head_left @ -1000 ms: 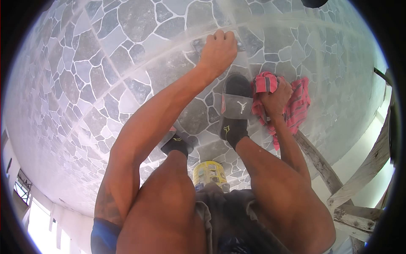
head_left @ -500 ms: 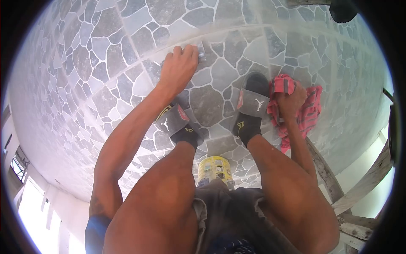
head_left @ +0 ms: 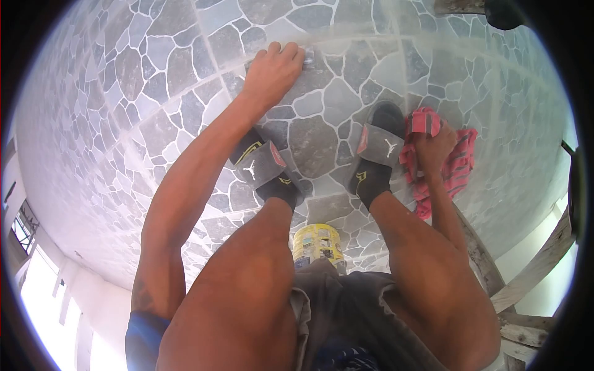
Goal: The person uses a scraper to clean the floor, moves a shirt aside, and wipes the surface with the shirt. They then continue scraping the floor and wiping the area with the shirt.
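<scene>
My left hand (head_left: 272, 73) reaches forward to the stone-patterned tile floor (head_left: 312, 145), its fingers bent down over a tile joint. Beside its fingertips shows the edge of a small, shiny, flat piece (head_left: 309, 59); the palm hides the rest, and I cannot tell what it is. To the right, my right hand (head_left: 435, 148) is closed on a pink-red cloth with dark stripes (head_left: 459, 162), bunched on the floor beside my right slide sandal (head_left: 378, 147). My left sandal (head_left: 263, 166) stands below the left forearm.
Behind my feet, between my legs, stands a yellow bucket (head_left: 317, 241) with a worn label. Rough wooden beams (head_left: 532, 266) lean at the lower right. A piece of wood with a dark end (head_left: 504, 13) lies at the top right. A pale wall (head_left: 99, 266) runs along the lower left.
My left hand has moved slightly forward along the tile joint. The right hand keeps its grip on the cloth. The whole view has shifted a little.
</scene>
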`<state>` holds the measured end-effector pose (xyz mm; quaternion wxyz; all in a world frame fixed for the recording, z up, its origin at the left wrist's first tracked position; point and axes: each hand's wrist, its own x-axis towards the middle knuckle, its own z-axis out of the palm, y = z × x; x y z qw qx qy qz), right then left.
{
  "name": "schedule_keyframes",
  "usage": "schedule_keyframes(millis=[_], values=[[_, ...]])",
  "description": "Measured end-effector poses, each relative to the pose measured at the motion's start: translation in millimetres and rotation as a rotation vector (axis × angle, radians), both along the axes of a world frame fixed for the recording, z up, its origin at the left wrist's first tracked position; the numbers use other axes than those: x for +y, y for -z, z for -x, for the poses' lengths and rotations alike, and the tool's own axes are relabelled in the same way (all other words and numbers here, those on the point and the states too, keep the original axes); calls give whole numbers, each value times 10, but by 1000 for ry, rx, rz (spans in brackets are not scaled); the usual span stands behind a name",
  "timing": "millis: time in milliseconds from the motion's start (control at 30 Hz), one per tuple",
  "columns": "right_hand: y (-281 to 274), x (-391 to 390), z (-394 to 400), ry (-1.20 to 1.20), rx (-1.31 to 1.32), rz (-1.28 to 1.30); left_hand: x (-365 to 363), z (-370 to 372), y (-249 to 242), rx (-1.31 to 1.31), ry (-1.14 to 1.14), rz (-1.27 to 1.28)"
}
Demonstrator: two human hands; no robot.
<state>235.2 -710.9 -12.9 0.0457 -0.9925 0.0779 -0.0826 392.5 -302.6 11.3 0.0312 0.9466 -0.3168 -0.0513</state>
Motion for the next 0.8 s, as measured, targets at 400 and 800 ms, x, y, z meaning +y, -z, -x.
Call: schedule_keyframes(millis=[400, 800], values=[[-437, -256, -1106, 84, 161, -212, 1672, 1005, -507, 125, -744, 158], [46, 2092, -1800, -620, -52, 2, 1827, 1336, -555, 178, -1084, 535]])
